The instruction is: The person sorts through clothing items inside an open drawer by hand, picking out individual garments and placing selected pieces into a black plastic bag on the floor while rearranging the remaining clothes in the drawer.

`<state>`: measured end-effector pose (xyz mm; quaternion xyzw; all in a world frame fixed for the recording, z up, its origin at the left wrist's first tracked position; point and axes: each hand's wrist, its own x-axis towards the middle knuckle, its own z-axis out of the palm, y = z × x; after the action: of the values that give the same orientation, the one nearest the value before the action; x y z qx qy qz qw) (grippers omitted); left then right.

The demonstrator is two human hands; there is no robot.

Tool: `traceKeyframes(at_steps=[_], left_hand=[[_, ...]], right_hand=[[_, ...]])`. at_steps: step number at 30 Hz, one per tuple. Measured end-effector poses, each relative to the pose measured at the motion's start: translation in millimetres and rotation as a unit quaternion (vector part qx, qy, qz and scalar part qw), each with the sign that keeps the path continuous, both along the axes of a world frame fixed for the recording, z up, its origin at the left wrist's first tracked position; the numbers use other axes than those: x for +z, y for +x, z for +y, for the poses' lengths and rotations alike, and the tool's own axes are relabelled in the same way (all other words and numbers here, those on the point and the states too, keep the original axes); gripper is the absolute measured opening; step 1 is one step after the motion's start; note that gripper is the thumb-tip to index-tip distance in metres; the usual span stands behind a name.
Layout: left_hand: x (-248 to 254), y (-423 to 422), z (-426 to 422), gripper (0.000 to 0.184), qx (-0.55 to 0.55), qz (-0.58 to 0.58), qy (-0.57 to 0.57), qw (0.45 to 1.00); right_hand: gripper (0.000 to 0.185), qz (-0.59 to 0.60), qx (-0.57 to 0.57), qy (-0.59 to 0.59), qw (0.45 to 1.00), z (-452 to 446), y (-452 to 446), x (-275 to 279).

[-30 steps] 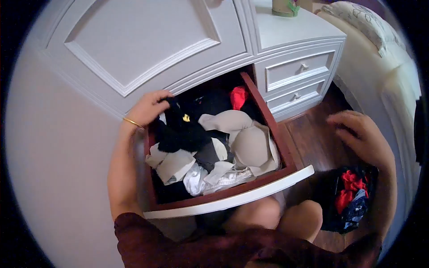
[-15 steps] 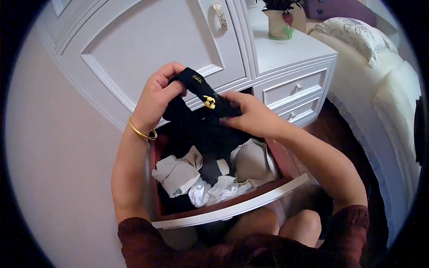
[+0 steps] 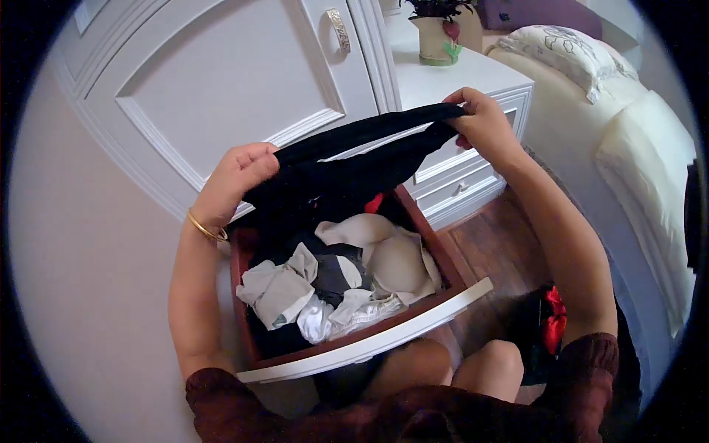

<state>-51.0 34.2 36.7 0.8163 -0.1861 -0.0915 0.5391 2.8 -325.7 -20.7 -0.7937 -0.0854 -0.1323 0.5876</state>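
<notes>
Black underpants [image 3: 354,176] are stretched sideways above the drawer, with a gap showing below their upper band. My left hand [image 3: 240,177] pinches one end, a gold bangle on its wrist. At the other end, higher and to the right, my right hand [image 3: 484,127] is closed on the cloth. Beneath them is the pulled-out drawer [image 3: 369,341], dark red inside with a white front. It holds a beige bra [image 3: 402,262], a crumpled pale grey garment [image 3: 277,292], a dark grey piece [image 3: 336,277] and white satiny cloth [image 3: 316,319]. Black cloth fills the back, partly hidden.
A white cabinet door [image 3: 229,81] stands behind the drawer. To its right is a white nightstand [image 3: 473,74] with a flowerpot [image 3: 437,40]. A bed [image 3: 576,96] runs along the right. Black and red cloth [image 3: 552,321] lies by my right knee.
My right hand has moved up and right, and my left hand slightly down and left, spreading the underpants wide. The yellow ornament is out of sight, and more of the bra shows.
</notes>
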Motion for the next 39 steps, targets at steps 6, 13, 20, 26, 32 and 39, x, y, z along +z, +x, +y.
traceKeyframes(at_steps=[6, 13, 20, 26, 32, 39], left_hand=[[-4.3, -6.2, -25.1, 0.03, -0.041, -0.008, -0.156, 0.987], [-9.9, 5.2, -29.2, 0.051, -0.184, 0.03, -0.359, 0.915], [1.9, 14.2, -40.7, 0.056, -0.268, 0.089, -0.438, 0.854], [7.7, 15.4, -54.1, 0.057, -0.273, 0.111, -0.407, 0.865], [17.9, 11.6, -32.5, 0.051, -0.02, 0.025, -0.289, 0.957], [10.6, 23.6, 10.7, 0.057, 0.043, -0.019, -0.178, 0.983]], right_hand=[[0.023, 0.101, 0.141, 0.182, 0.968, 12.8, -7.8, -1.6], [0.031, 0.147, 0.233, 0.257, 0.926, 20.5, -12.5, 1.4], [0.036, 0.04, 0.153, 0.055, 0.986, 27.1, -5.2, -20.4], [0.039, 0.132, 0.433, 0.257, 0.854, 69.6, -24.8, 1.7], [0.035, 0.102, 0.402, 0.217, 0.884, 40.4, -10.0, 9.0], [0.031, 0.148, 0.27, 0.255, 0.917, -14.5, 12.4, 13.1]])
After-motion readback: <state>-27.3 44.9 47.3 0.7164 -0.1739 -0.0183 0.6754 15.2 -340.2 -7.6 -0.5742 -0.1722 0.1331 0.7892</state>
